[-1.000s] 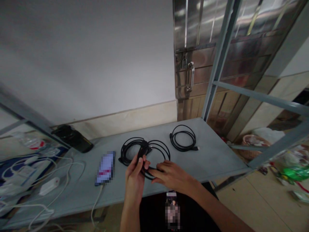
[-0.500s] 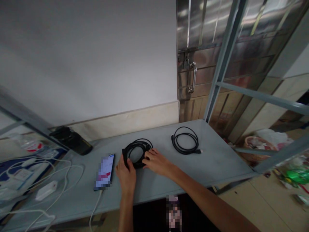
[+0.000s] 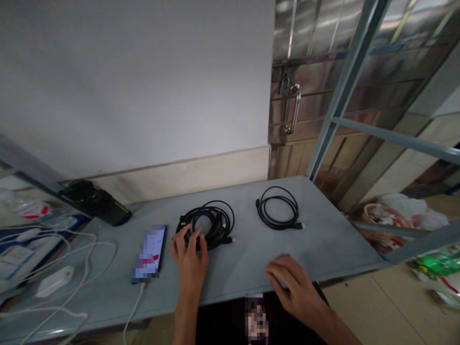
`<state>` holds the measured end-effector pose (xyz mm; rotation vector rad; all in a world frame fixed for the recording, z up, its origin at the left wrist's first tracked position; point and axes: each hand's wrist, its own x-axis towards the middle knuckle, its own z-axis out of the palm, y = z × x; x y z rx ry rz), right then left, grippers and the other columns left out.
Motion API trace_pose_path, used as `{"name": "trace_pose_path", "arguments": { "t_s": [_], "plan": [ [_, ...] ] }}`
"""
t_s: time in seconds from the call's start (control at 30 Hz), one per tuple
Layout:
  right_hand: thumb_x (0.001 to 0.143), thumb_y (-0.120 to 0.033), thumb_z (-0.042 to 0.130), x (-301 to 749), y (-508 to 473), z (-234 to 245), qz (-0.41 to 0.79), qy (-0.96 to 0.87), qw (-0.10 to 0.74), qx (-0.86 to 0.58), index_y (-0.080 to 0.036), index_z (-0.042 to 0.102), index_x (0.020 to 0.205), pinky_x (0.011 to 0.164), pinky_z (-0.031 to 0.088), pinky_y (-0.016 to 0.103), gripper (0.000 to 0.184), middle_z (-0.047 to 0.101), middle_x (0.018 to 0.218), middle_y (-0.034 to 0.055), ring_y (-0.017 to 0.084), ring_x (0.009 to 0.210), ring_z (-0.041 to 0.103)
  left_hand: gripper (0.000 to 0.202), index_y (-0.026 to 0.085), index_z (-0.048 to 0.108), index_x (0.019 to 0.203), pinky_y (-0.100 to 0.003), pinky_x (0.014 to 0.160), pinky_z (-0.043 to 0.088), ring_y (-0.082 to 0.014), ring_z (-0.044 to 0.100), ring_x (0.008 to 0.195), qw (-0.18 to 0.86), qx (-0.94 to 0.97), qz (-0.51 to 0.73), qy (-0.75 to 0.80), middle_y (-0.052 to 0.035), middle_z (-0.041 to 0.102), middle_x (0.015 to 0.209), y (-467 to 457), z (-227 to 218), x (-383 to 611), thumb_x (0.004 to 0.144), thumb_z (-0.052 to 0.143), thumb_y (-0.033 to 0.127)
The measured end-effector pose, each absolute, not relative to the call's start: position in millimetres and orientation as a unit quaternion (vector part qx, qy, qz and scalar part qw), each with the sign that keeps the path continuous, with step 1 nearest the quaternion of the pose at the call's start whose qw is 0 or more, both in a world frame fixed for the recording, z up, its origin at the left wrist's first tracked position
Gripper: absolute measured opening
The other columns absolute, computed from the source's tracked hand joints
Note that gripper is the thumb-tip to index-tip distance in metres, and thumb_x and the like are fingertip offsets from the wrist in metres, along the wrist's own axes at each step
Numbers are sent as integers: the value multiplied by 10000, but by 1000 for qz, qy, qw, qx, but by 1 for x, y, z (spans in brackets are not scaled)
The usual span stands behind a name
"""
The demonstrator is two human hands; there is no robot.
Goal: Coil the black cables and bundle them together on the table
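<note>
A bundle of black cable loops (image 3: 224, 230) lies on the grey table, with one plug end pointing right. My left hand (image 3: 190, 251) is open over its near left side, fingers spread and bent, the fingertips at the loops; whether they press on them I cannot tell. My right hand (image 3: 296, 287) hovers at the table's front edge, its fingers loosely curved and apart from the thumb, nothing in it. To the right, apart from both hands, lies a second, thinner coil of black cable (image 3: 264, 215) with its plugs showing.
Left of my left hand lies a phone (image 3: 151, 251) with a white cable attached. A black bottle (image 3: 104, 203) rests on its side near the wall. White cables and a white adapter (image 3: 55, 281) spread over the left end. A metal post (image 3: 328, 129) rises at the back right corner.
My right hand has let go of the bundle and drawn back towards the front edge. My left hand's fingers have spread. The bundle's loops look looser, with a plug now showing at right.
</note>
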<state>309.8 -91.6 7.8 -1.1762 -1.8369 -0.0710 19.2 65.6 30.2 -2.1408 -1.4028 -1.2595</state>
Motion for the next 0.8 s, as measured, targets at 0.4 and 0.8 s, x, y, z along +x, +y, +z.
{"name": "trace_pose_path", "arguments": {
  "t_s": [0.4,0.8],
  "plan": [
    [883,-118,704,253,-153,-231,279,-769,123,-561,-302,760,1428,843,707,273,579,619,1712,95,273,1104,865,215,231,751,1314,-506,1090,540,-321,739,1188,66,-820,-369,-432,-113,809,1262,66,23,24,1162,620,304],
    [890,-153,652,253,-153,-233,285,-764,93,-571,-297,747,1476,962,699,373,610,561,1755,131,316,1168,848,186,249,754,1289,-502,1050,553,-324,734,1150,85,-782,-441,-432,-115,811,1206,59,36,24,1144,642,278]
  ]
}}
